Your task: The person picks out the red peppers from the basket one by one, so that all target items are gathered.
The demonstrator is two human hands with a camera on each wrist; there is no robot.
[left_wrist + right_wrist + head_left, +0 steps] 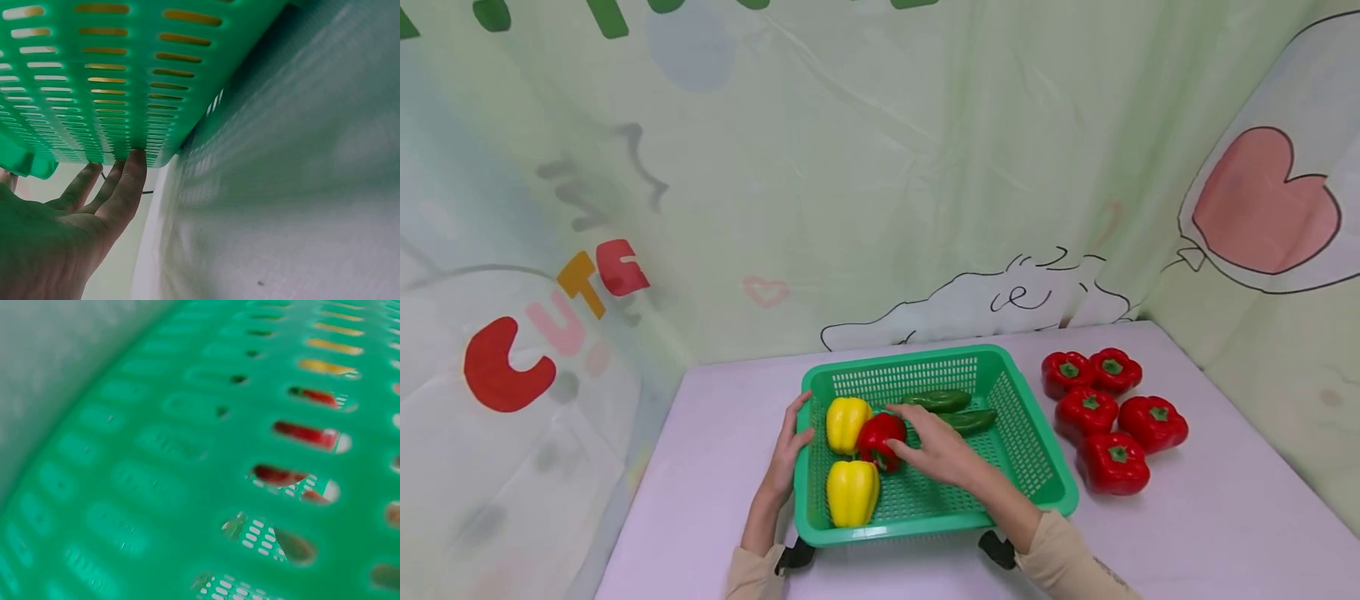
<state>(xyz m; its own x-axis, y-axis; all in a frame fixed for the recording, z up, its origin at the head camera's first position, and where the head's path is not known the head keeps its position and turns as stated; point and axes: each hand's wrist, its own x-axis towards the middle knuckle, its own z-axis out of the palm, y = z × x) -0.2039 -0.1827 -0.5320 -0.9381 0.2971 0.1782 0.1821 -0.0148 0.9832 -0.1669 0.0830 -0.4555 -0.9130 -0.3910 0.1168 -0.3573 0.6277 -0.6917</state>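
A green plastic basket (917,527) with slotted walls stands on the table. My left hand (786,454) holds its left rim, thumb on the rim; in the left wrist view, fingers (128,187) of that hand touch the outer wall. Inside the basket, my right hand (936,446) grips a red bell pepper (880,437) between thumb and fingers. This pepper sits beside two yellow bell peppers (853,493) at the basket's left. Two cucumbers (940,401) lie behind the right hand, partly hidden by it. Through slots in the right wrist view, bits of red pepper (306,435) show.
Several red bell peppers (1116,464) are grouped on the table right of the basket. The table (700,467) has a pale lilac cover. A printed curtain (880,167) hangs behind and at both sides.
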